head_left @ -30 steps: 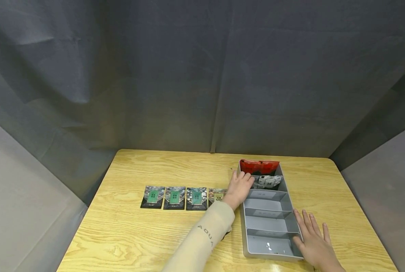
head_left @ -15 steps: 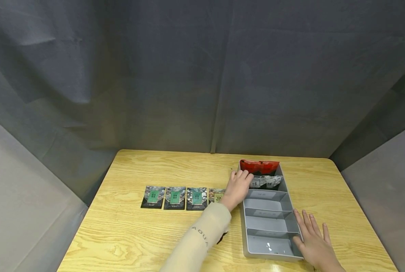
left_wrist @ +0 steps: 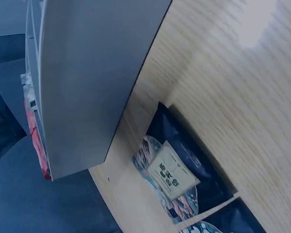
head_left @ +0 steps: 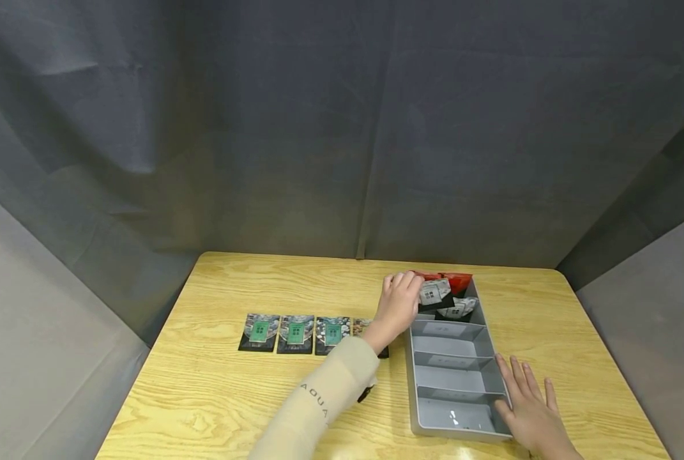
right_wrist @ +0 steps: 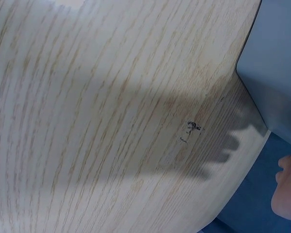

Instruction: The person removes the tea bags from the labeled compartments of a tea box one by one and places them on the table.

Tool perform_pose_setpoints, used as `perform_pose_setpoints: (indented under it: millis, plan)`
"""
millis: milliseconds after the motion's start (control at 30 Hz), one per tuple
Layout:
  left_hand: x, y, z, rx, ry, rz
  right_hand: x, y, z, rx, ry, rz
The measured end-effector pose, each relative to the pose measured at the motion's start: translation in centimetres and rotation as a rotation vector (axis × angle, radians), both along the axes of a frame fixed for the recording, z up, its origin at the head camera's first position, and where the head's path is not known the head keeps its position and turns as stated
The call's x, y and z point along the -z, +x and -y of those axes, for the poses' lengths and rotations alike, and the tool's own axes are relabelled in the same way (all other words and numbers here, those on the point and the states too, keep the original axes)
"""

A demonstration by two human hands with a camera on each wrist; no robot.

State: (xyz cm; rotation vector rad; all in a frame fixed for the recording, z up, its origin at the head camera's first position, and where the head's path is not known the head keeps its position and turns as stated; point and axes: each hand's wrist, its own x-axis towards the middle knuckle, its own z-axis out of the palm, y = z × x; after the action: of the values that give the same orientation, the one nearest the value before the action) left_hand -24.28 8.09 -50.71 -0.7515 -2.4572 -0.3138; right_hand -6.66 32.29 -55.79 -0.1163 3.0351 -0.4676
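Note:
My left hand (head_left: 398, 303) pinches a silver-and-black sachet (head_left: 435, 294) by its left side, over the back of a grey divided box (head_left: 413, 390). In the left wrist view the held sachet (left_wrist: 6, 124) appears dark at the left edge. Another silver sachet (head_left: 458, 308) stands in the second compartment from the back. Behind it, red sachets (head_left: 460, 281) fill the rearmost compartment, partly covered by the held one. My right hand (head_left: 530, 409) lies at the box's right front side, fingers straight and spread, thumb at the rim.
Several patterned sachets lie in a row left of the box, among them a green-labelled one (head_left: 259, 332); the left forearm partly covers the rightmost sachet (head_left: 366, 327). The wooden table (head_left: 204, 396) ends at a dark curtain (head_left: 284, 191) behind.
My left hand has risen and moved slightly back and left, drawing one silver sachet up out of the second compartment. The right hand stays in place.

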Motion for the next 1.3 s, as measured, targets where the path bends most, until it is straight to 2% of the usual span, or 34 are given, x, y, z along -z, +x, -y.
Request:
perform_pose_setpoints:
  millis: [367,500,633,767,1000,1300]
  plan:
    - [-0.2,0.7,3.9,0.027,0.17,0.054,0.0,0.1,0.0,-0.002,-0.006,0.012]
    - [0.4,1.0,5.3,0.038,0.224,0.049,0.1,0.2,-0.1,-0.006,0.002,-0.014]
    - [1.4,1.5,6.6,0.039,0.237,0.039,0.2,0.2,-0.1,-0.009,0.001,-0.027]
    - [2.4,2.4,7.9,0.06,0.227,0.063,0.2,0.0,0.0,-0.007,-0.007,-0.006]
    - [5.2,4.5,9.6,0.081,0.164,0.15,0.2,-0.1,-0.1,-0.005,-0.015,0.034]
    - [7.8,6.9,10.3,0.105,0.039,0.241,0.3,-0.1,-0.1,-0.008,-0.012,0.021]
